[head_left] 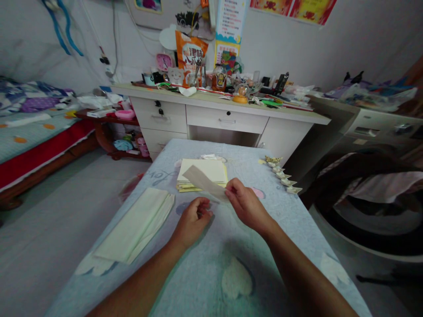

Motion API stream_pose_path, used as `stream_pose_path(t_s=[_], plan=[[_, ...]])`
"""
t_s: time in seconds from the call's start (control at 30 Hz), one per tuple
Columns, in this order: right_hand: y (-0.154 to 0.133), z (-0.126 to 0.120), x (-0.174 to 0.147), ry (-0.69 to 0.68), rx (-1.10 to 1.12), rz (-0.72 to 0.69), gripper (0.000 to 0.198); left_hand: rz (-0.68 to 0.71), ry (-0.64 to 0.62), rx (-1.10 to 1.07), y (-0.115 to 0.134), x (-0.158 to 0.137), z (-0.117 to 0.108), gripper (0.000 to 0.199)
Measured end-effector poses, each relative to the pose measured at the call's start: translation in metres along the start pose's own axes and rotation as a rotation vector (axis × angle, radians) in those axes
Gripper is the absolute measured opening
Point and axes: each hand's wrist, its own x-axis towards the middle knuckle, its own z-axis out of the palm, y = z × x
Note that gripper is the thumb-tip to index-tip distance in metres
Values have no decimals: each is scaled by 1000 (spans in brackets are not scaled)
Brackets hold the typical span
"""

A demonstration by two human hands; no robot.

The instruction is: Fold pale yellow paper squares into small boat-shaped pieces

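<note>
My right hand [246, 202] pinches one end of a pale, narrow strip of paper [201, 178] between thumb and fingers. The strip slants up to the left, in front of a stack of cream and yellow paper sheets [201, 169]. My left hand [193, 222] is loosely curled just below the strip, with a gap between thumb and fingers and nothing visible in it. To its left lies a pile of long, folded pale paper [135, 224]. At the right side of the table stands a row of small folded paper boats [283, 175], the farthest one patterned yellow and dark.
A blue patterned cloth covers the table [198, 281]. Behind it, a white desk [228, 116] carries an orange snack bag [190, 57], a pink clock [164, 62] and jars. A washing machine [380, 127] with laundry stands right; a bed [36, 132] is left.
</note>
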Motion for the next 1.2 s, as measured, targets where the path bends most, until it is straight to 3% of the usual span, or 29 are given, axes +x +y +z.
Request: stream_pose_path(t_s=[0.13, 0.27, 0.33, 0.43, 0.53, 0.67, 0.83, 0.97, 1.1, 1.2], plan=[[20, 5, -22, 73, 656, 216, 20, -22, 47, -389, 0, 3, 1, 64], [38, 22, -40, 143, 885, 452, 30, -109, -1, -580, 5, 4, 1, 67], [44, 28, -47, 160, 868, 514, 37, -118, 27, -545, 6, 3, 1, 72], [49, 29, -56, 120, 754, 472, 48, -100, 74, -430, 7, 3, 1, 81], [54, 22, -62, 41, 586, 351, 25, -94, 65, -348, 7, 2, 2, 83], [61, 13, -69, -92, 536, 286, 26, -96, 49, -226, 4, 2, 0, 71], [71, 10, -72, -42, 424, 196, 20, -90, 18, 17, 0, 0, -3, 55], [73, 10, -69, -14, 187, 52, 6, 46, 42, 284, 4, -3, -6, 44], [73, 9, -66, 7, 6, -10, 7, 214, 64, 477, 9, -3, -10, 41], [76, 9, -67, -24, 37, -12, 15, 236, -105, 413, 10, 0, -15, 50]])
